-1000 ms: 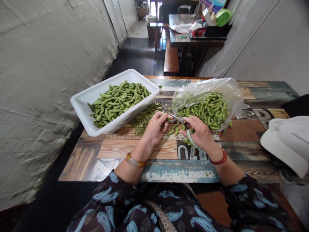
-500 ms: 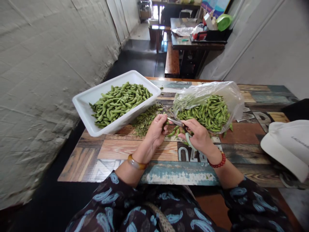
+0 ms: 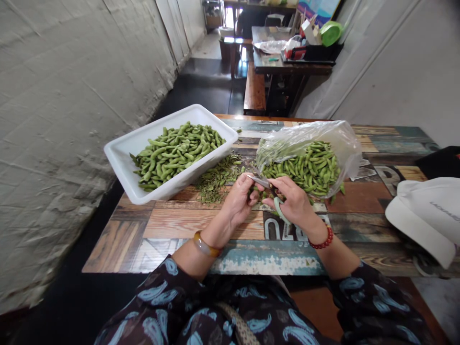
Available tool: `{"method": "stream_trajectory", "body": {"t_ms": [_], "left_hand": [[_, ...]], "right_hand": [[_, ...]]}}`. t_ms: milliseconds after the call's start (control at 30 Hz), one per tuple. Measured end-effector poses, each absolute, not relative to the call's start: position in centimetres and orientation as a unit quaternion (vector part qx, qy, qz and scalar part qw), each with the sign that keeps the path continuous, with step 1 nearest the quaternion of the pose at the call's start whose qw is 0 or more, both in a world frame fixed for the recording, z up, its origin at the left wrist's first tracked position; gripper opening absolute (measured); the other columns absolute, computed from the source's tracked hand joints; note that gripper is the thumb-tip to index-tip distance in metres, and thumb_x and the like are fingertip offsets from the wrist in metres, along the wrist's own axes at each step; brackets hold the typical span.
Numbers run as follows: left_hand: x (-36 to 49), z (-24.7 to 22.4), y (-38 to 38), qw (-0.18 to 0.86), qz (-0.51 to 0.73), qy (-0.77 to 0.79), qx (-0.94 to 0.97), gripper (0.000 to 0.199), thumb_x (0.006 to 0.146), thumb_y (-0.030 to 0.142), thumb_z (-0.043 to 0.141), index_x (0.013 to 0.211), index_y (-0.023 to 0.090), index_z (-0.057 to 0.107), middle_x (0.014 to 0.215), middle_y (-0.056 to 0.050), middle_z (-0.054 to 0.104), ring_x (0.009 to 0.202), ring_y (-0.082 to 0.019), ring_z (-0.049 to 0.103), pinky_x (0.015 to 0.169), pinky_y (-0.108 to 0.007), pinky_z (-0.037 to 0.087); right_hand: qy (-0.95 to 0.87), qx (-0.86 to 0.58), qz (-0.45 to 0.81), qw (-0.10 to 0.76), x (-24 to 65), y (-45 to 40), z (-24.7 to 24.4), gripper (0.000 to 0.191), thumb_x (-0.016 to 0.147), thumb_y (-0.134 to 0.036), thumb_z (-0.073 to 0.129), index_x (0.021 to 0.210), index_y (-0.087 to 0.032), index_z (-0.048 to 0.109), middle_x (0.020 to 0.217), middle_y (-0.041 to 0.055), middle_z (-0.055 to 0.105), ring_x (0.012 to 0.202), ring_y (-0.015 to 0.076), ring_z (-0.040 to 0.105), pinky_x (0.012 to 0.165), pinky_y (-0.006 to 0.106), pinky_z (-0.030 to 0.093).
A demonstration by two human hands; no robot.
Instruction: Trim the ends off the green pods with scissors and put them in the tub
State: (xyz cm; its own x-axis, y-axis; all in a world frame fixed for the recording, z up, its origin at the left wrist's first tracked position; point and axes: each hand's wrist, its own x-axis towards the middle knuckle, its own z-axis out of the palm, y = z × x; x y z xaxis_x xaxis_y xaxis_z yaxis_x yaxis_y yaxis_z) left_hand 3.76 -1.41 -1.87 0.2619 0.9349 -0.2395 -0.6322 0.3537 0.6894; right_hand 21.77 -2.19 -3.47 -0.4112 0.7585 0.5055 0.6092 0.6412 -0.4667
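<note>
Scissors [image 3: 279,210] with pale green handles are in my right hand [image 3: 295,201], their blades pointing left to the fingertips of my left hand [image 3: 237,199]. The fingers of my left hand are pinched together; what they hold is too small to make out. Behind my right hand, green pods [image 3: 316,167] spill from a clear plastic bag [image 3: 345,143]. A white tub [image 3: 179,188] at the left holds many green pods [image 3: 176,151]. Between tub and bag lies a heap of green trimmings [image 3: 212,184].
A white cap [image 3: 427,211] lies at the right end of the patchwork table [image 3: 201,223], with a black item behind it. Farther off stand a bench [image 3: 254,88] and another table [image 3: 262,62] bearing a black tray and a green lid. Walls rise on both sides.
My left hand has shifted slightly right and down, closer to my right hand, and its fingers are at the scissor blades. The whole view has moved a little.
</note>
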Motion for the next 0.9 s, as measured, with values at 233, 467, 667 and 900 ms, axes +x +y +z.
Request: {"method": "stream_trajectory", "body": {"t_ms": [233,467,667,900], "left_hand": [[4.03,-1.66,-1.71,0.765,0.494,0.306,0.276,0.040,0.076,0.045,0.077,0.083,0.018,0.048,0.064,0.004,0.060,0.042,-0.002,0.036,0.040,-0.013,0.021],[4.06,-1.46,-1.63,0.746,0.507,0.319,0.291,0.039,0.076,0.044,0.076,0.081,0.018,0.048,0.064,0.003,0.062,0.042,-0.003,0.036,0.041,-0.014,0.021],[4.02,-1.72,-1.58,0.748,0.510,0.320,0.280,0.041,0.074,0.045,0.078,0.083,0.018,0.047,0.064,0.004,0.061,0.041,-0.003,0.036,0.041,-0.014,0.019],[4.10,-1.64,-1.71,0.756,0.500,0.322,0.274,0.039,0.076,0.044,0.076,0.085,0.019,0.048,0.063,0.003,0.062,0.041,-0.003,0.036,0.041,-0.013,0.020]], "right_hand": [[-0.832,-0.401,0.109,0.367,21.81,-2.19,-3.52,0.047,0.085,-0.035,0.070,0.127,-0.021,0.055,0.106,0.0119,0.063,0.093,0.0258,0.063,0.077,0.039,0.058],[-0.833,-0.392,0.105,0.375,21.79,-2.20,-3.58,0.043,0.086,-0.033,0.070,0.124,-0.020,0.054,0.103,0.0112,0.063,0.085,0.0236,0.063,0.072,0.037,0.057],[-0.836,-0.402,0.092,0.363,21.76,-2.09,-3.73,0.048,0.086,-0.037,0.070,0.128,-0.021,0.053,0.107,0.0122,0.063,0.096,0.0266,0.063,0.078,0.039,0.057],[-0.838,-0.399,0.096,0.359,21.71,-2.16,-3.43,0.045,0.086,-0.037,0.068,0.126,-0.020,0.055,0.106,0.0126,0.064,0.095,0.0268,0.063,0.080,0.041,0.057]]}}
